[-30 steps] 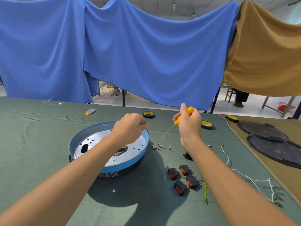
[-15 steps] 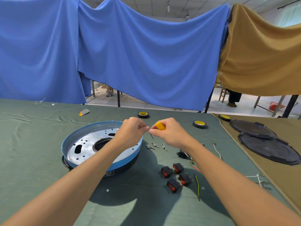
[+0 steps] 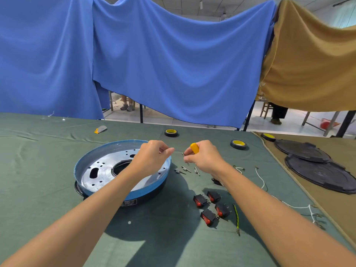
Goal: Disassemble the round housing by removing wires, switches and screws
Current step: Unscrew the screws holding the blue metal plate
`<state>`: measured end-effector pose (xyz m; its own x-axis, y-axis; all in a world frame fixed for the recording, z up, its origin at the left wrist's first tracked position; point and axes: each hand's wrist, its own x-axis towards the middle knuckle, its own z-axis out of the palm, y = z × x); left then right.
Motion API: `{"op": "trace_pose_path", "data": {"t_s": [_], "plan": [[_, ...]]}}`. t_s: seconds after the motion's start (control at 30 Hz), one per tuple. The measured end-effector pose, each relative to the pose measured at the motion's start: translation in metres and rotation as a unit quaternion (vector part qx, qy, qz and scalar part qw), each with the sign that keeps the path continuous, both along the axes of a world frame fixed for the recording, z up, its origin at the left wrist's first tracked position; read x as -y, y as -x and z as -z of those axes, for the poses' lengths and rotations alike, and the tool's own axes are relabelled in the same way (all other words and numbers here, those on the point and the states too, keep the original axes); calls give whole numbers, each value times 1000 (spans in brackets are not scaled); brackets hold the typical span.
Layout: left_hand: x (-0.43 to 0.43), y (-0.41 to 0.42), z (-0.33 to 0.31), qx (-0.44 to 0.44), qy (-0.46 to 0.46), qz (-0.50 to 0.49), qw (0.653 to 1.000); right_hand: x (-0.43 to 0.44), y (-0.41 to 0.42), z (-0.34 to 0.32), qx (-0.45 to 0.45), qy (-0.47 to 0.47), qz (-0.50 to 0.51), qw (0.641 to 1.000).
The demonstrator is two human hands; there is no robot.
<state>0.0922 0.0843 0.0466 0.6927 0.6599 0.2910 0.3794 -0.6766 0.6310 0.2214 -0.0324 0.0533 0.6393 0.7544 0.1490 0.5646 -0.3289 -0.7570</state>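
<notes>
The round housing point(image 3: 78, 170), a blue-rimmed pan with a perforated silver plate inside, sits left of centre on the green cloth. My left hand point(image 3: 152, 157) hovers over its right rim, thumb and forefinger pinched together, and I see nothing between them. A few centimetres to the right, my right hand point(image 3: 205, 158) grips a yellow-handled screwdriver point(image 3: 194, 148), with a small metal tip or screw showing at its fingertips. Loose screws point(image 3: 185, 169) lie on the cloth below both hands. Several black rocker switches with red buttons point(image 3: 211, 207) lie nearer to me.
A green-yellow wire point(image 3: 237, 218) and white wires point(image 3: 261, 179) lie on the right. Three tape rolls point(image 3: 238, 144) stand along the back. Two black lids point(image 3: 319, 175) rest on the brown cloth at far right. A small yellow-grey tool point(image 3: 101, 129) lies at back left.
My right hand came down from chest height with the screwdriver and met my left hand beside the housing's right rim. The two hands have since drawn slightly apart.
</notes>
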Motion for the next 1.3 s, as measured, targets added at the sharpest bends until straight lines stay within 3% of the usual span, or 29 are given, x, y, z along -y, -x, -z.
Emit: {"op": "trace_pose_path", "data": {"t_s": [0.27, 0.53, 0.7, 0.8, 0.9, 1.07, 1.2, 1.3], "plan": [[-35, 33, 17, -86, -30, -72, 993, -15, -5, 25, 83, 164, -40, 982], [-39, 40, 20, -148, -37, -75, 986, -35, 13, 42, 156, 211, -31, 964], [-39, 46, 19, -209, 13, -5, 978, -35, 12, 47, 155, 218, -33, 963], [-33, 53, 11, -235, 67, 28, 969, -34, 13, 40, 138, 178, -14, 974], [-24, 64, -3, -289, 85, 66, 951, -32, 10, 16, 97, 51, 39, 993], [-13, 73, 2, -373, 17, 112, 921, -33, 14, -45, -96, -183, 21, 978], [-13, 72, 15, -359, -34, 89, 929, -33, 24, -59, 31, -127, 8, 991], [-23, 77, 13, -348, -43, 66, 934, -32, 29, -52, 52, -112, 2, 992]]}}
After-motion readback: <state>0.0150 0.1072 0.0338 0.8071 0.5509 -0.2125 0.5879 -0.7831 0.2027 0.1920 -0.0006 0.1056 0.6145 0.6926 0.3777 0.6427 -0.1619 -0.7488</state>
